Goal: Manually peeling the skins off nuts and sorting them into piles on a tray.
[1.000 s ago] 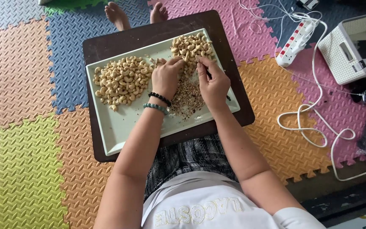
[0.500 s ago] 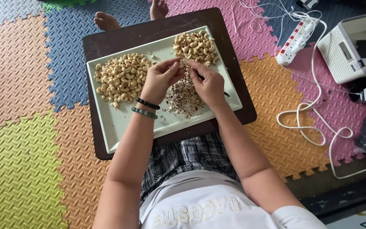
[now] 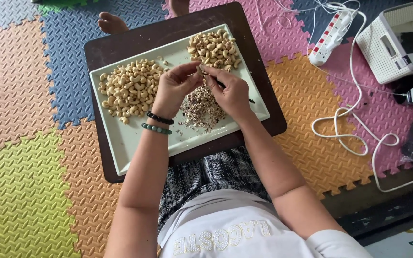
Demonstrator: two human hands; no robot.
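A pale green rectangular tray [image 3: 135,143] rests on a dark brown board [image 3: 120,45] over my lap. On it lie a big pile of pale cashews [image 3: 130,86] at the left, a smaller cashew pile [image 3: 213,48] at the back right, and a heap of brownish skins [image 3: 201,110] in the middle. My left hand [image 3: 173,91] pinches a single cashew [image 3: 200,69] above the skins. My right hand [image 3: 230,93] meets it at the fingertips and holds a thin dark tool [image 3: 250,101] whose end sticks out to the right.
Coloured foam floor tiles [image 3: 20,181] surround the board. A white power strip [image 3: 331,38] with white cables [image 3: 350,129] lies to the right, beside a white box-shaped device [image 3: 397,43]. My bare feet [image 3: 113,21] show beyond the board.
Both hands drew back from the right cashew pile with one nut and now meet above the skin heap. The view shifted slightly, so the tray sits a bit further left.
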